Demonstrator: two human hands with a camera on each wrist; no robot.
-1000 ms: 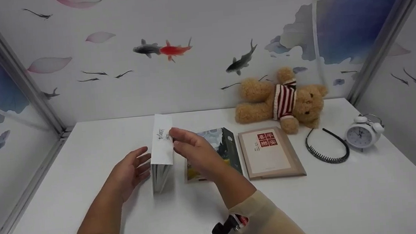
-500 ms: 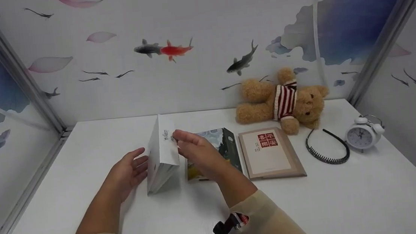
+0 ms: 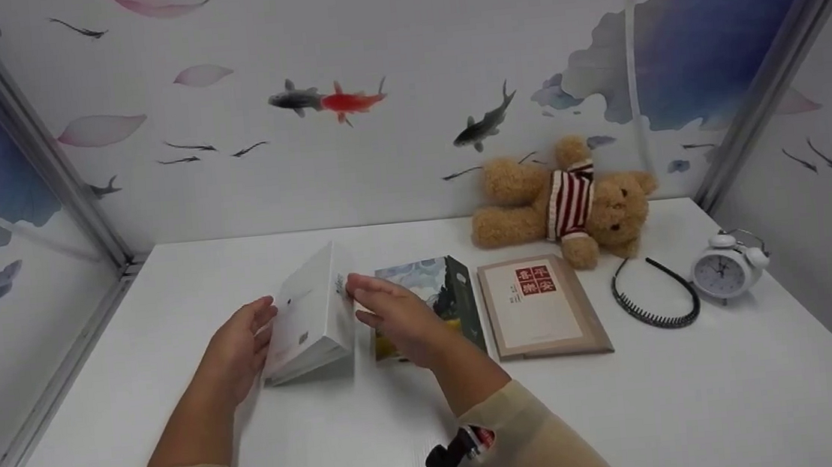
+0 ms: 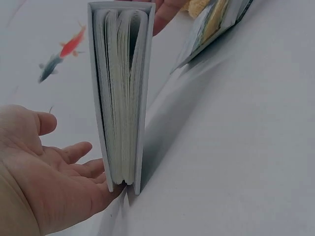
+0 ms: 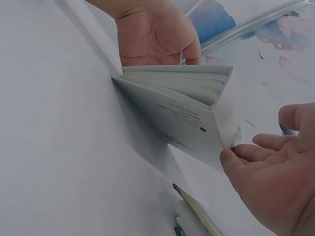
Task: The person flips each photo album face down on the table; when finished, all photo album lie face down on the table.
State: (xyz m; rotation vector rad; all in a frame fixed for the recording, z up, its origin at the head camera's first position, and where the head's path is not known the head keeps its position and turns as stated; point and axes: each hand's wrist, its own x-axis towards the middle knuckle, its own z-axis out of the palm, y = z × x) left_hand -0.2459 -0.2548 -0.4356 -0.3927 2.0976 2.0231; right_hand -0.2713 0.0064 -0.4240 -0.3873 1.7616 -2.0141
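Observation:
A thick white hardcover book [image 3: 302,311] stands tilted to the left on the white table [image 3: 313,438], its spine raised and facing right. In the left wrist view its page edges fan slightly between the covers. My left hand [image 3: 236,351] is on the left, palm toward the book, with relaxed fingertips at the cover's lower edge and the thumb apart. My right hand [image 3: 404,317] touches the spine with extended fingertips, its thumb free of the book, as the right wrist view shows.
Right of the white book lies a book with a painted cover [image 3: 420,282], then a tan book [image 3: 543,305] with red characters. Further right are a black toothed headband [image 3: 656,310] and a white alarm clock [image 3: 726,266]. A teddy bear [image 3: 564,205] lies along the back wall.
The white book has gone from near upright to leaning left, with its front cover now turned up into view. My left hand has shifted slightly left; the right fingers have lowered along the spine.

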